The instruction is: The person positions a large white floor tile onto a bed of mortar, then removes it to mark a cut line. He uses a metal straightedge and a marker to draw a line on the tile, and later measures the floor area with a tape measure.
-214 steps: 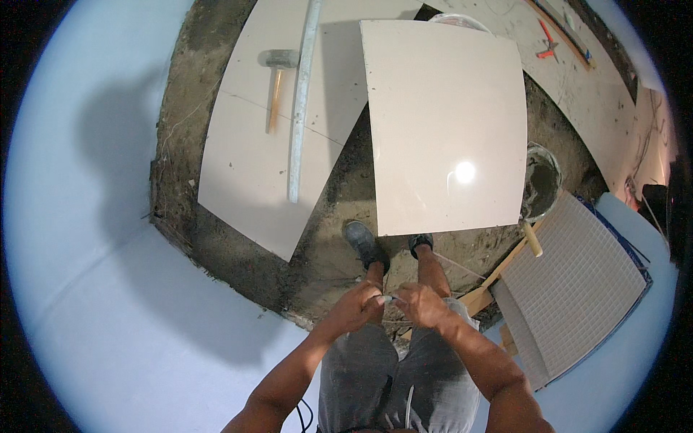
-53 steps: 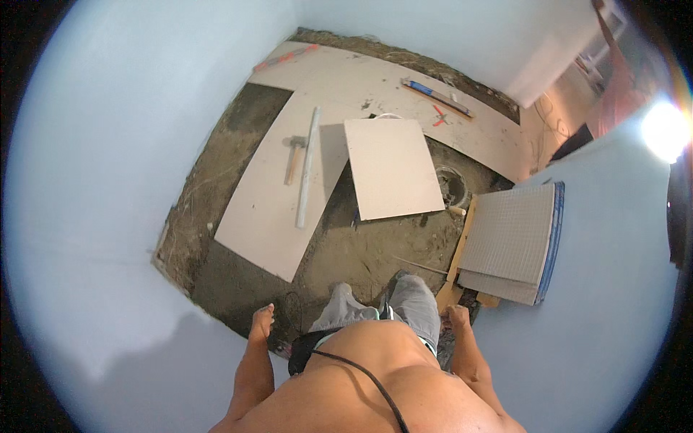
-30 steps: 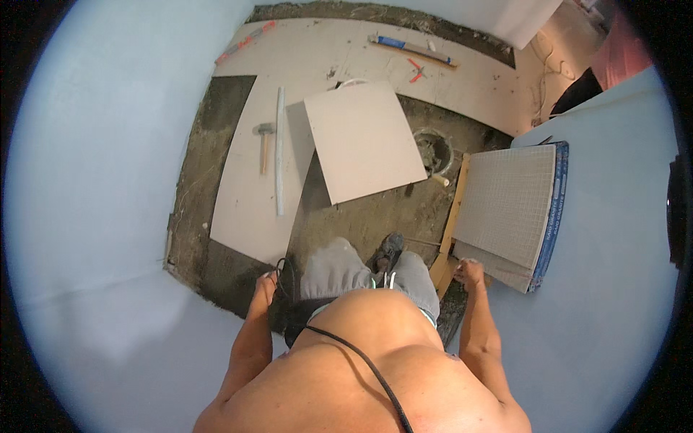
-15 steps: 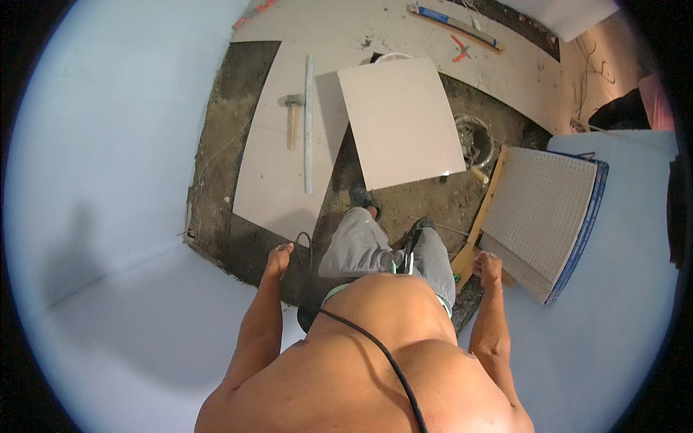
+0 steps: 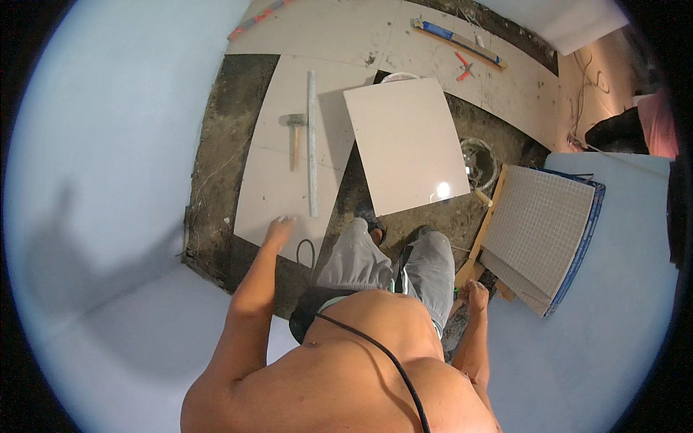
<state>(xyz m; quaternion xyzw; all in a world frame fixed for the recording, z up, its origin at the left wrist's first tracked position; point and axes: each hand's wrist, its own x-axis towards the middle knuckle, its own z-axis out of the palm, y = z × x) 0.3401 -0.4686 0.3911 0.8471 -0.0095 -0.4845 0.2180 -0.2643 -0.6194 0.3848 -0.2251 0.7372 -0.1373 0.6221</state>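
Note:
My left hand [image 5: 280, 232] reaches out over the lower end of a laid pale floor tile [image 5: 253, 209], its fingers stretched and nothing in them. Down by my right side, my right hand [image 5: 475, 296] hangs with curled fingers, close to the stacked tiles; I see nothing held in it. In front of my feet a large loose pale tile [image 5: 408, 144] rests raised over the bare floor, partly covering a bucket [image 5: 401, 76]. A mallet with a wooden handle [image 5: 294, 141] and a long pale metal straightedge [image 5: 312, 144] lie on the laid tile beyond my left hand.
A stack of tiles [image 5: 538, 227] with ribbed backs leans against the right wall. Beside it stands another bucket [image 5: 478, 162]. Red-handled pliers [image 5: 463, 66] and a long blue box [image 5: 458, 42] lie farther off. Pink cloth [image 5: 657, 126] shows at the far right.
My left hand has moved up and forward over the laid tile, its fingers straightening. The right hand has dropped slightly lower and inward. The whole view has shifted a little.

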